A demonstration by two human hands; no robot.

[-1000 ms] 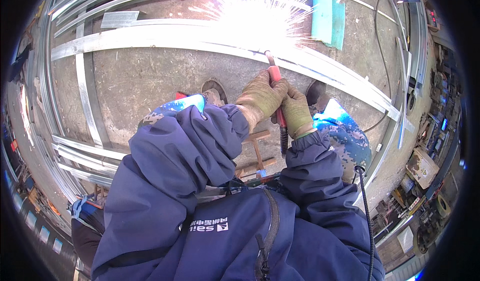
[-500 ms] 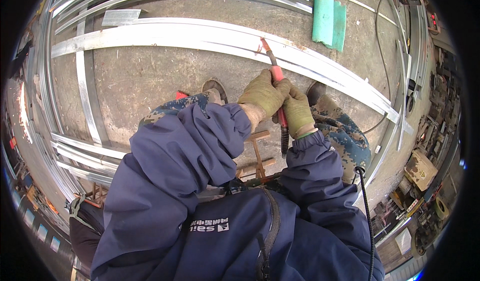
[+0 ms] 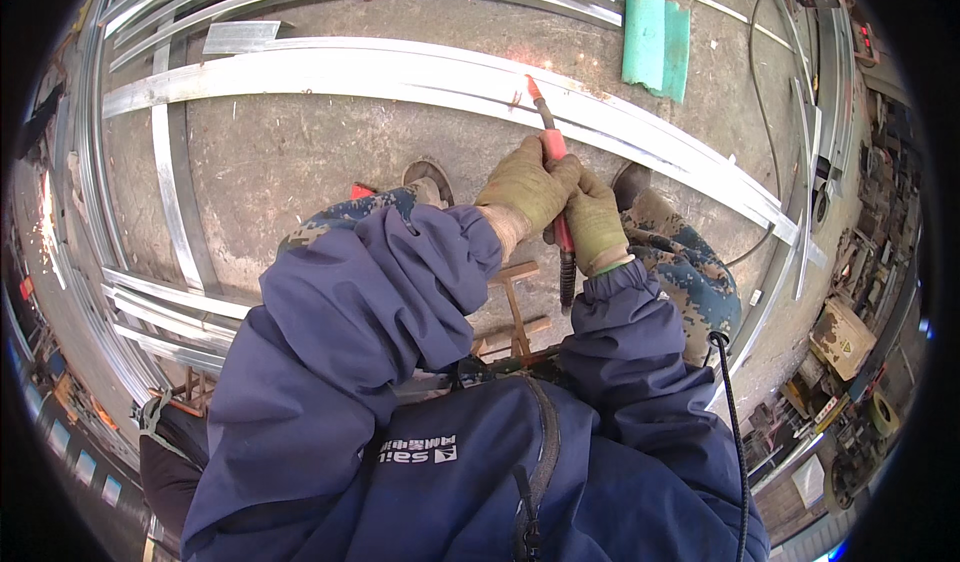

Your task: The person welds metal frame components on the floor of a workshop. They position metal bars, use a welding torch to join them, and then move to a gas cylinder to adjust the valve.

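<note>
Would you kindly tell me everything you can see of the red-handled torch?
The torch has a plastic-looking red handle, a dark, slightly bent neck, a reddish tip and, at the near end, a black ribbed sleeve. The left hand, in front, and right hand, both gloved, grip it. It points away from the person, angled slightly left, its tip over the pale metal bars; contact is unclear.

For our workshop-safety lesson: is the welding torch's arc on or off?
Apparently off: no white flare shows at the welding torch, only a faint orange glow near its tip.
</note>
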